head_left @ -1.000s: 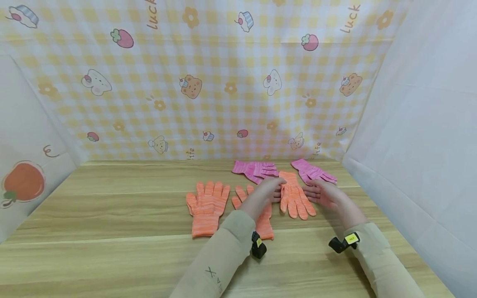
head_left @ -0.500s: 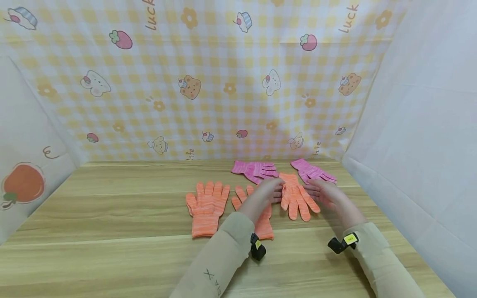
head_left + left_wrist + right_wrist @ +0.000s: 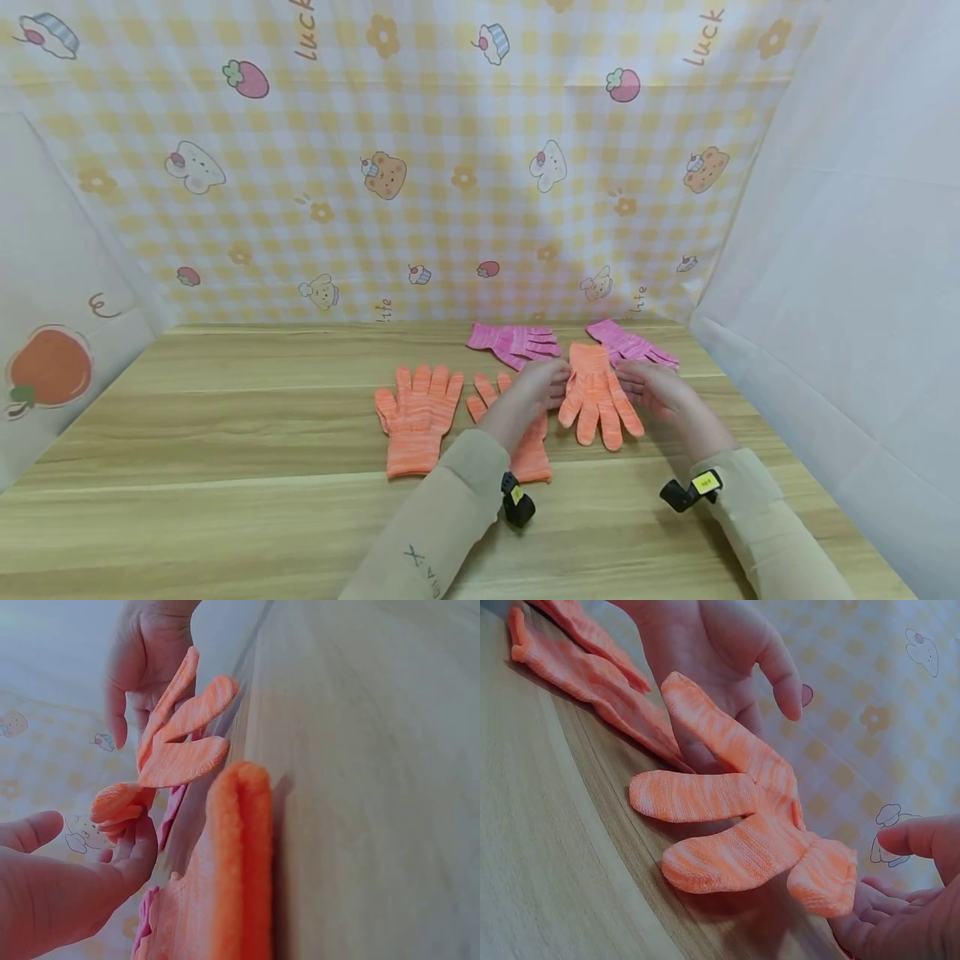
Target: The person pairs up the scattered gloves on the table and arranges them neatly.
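An orange knit glove (image 3: 588, 385) is between my two hands, its cuff pointing away and its fingers toward me. My left hand (image 3: 534, 390) is at its left edge, the fingers loosely bent against it and the thumb apart from it. On the opposite side, my right hand (image 3: 660, 390) has its fingers at the glove's edge with the thumb also standing off. In the right wrist view the glove's fingers (image 3: 705, 796) spread out above the table. A second orange glove (image 3: 531, 457) lies partly hidden beneath my left forearm.
Another orange glove (image 3: 415, 425) lies flat to the left, fingers pointing away. Two pink gloves, one at the back middle (image 3: 510, 340) and one at the back right (image 3: 622, 343), lie behind my hands. A checked cloth (image 3: 450, 225) hangs behind the wooden table (image 3: 247, 417).
The orange glove between my hands has turned and shifted slightly; its cuff is now farther right and its fingers reach a little nearer to me. My hands have barely moved.
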`<state>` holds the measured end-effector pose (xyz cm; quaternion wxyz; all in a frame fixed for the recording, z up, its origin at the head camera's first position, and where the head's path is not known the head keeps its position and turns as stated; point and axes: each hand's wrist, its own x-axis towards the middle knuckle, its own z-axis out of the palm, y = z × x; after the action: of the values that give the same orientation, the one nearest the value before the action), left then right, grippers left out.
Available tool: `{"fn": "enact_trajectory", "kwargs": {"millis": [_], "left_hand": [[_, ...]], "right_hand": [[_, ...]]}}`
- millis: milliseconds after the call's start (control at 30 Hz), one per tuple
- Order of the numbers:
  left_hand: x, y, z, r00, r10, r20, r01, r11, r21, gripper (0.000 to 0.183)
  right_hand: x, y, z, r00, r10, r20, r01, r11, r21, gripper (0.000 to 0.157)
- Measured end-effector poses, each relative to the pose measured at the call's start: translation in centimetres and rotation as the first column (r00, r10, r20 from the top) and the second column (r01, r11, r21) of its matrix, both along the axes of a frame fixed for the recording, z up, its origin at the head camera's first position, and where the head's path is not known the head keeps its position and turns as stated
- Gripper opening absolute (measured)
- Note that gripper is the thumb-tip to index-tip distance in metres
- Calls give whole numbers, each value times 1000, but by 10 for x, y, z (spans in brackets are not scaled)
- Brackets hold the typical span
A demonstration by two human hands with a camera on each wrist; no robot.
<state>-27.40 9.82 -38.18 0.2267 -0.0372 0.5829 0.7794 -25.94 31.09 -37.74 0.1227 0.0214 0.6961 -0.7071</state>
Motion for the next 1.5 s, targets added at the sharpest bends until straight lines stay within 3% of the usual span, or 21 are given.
{"fn": "enact_trajectory", "kwargs": {"millis": [167,400,533,767,900,967,1167,1367,1500], "left_hand": [[2,-1,4,1000,-3,-1,3,1000,20,48],[5,-4,7,999,-30,-12,30,999,40,48],[7,-8,8,999,-43,-12,43,998,55,53],[10,-13,7,998,-61,-19,62,996,62,50],[14,-17,7,997,-75,-24,76,996,56,45],[16,-18,8,996,-81,-23,82,995,55,45],[21,-21,10,996,-90,-22,91,994,61,48],[24,-24,13,995,-88,-34,90,994,67,47],[25,-27,15,996,-77,-37,80,995,64,44]], "right_hand": [[1,-1,3,1000,-11,12,11,1000,-18,28],[1,-4,5,1000,1,-1,-1,1000,8,47],[3,-5,7,1000,9,-13,-9,1000,-8,46],[6,-9,9,1000,-12,-2,12,999,-35,12],[7,-10,10,1000,-4,1,4,1000,-31,10],[8,-11,11,1000,8,-2,-8,1000,-24,13],[9,-13,13,999,46,-18,-46,999,6,48],[10,-14,16,998,55,-26,-54,998,6,41],[11,-16,18,997,74,-38,-74,997,9,51]]}}
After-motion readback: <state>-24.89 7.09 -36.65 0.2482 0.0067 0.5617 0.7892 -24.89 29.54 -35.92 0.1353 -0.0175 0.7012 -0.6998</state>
